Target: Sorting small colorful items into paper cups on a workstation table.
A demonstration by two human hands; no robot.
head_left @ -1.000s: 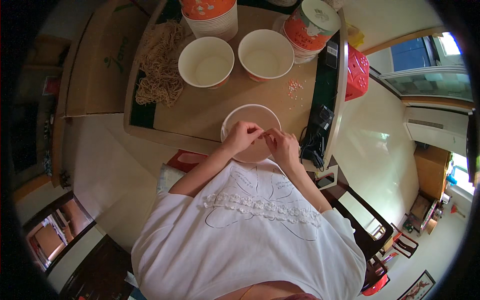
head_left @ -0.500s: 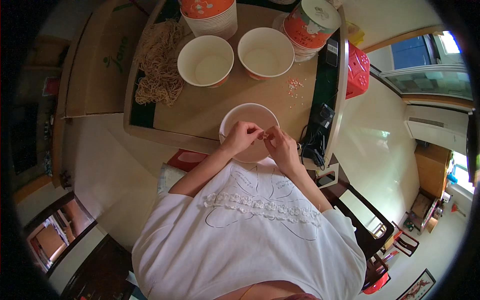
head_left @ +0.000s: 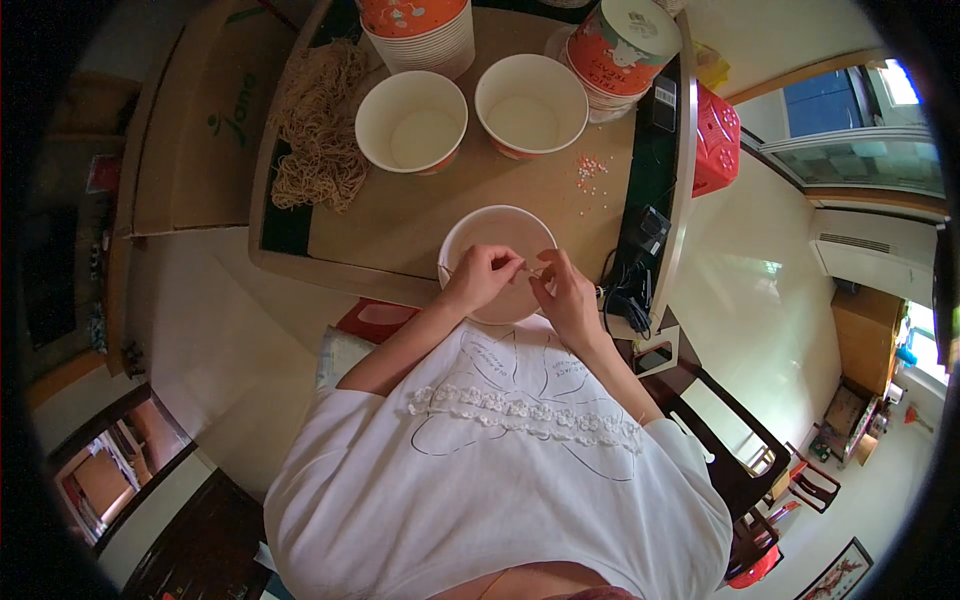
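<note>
Across the broad table [head_left: 345, 283], a person [head_left: 480, 500] works over a pale tub [head_left: 497, 230] at its near edge.
Two white-lined tubs [head_left: 412, 135] stand farther back. Over the near one's mouth, left hand [head_left: 483, 277] and right hand [head_left: 568, 295] almost meet, fingertips about a small pale bit [head_left: 535, 272]; whether either grips it, I can't tell. Pink and white specks [head_left: 590, 172] lie scattered beyond.

Top [head_left: 450, 515], one: white, loose cut, soft folds. Sleeves [head_left: 682, 440], two: white, short, wide, ending near the elbows. Trim [head_left: 520, 410]: two rows of white, ruffled, flower-like lace across the chest. Print [head_left: 455, 447]: thin dark curved outlines, with small dark lettering above the trim. Neckline: fine yellowish strand [head_left: 492, 582], chain or cord indistinct. Left hand [head_left: 483, 276], right hand [head_left: 568, 302]: bare.
</note>
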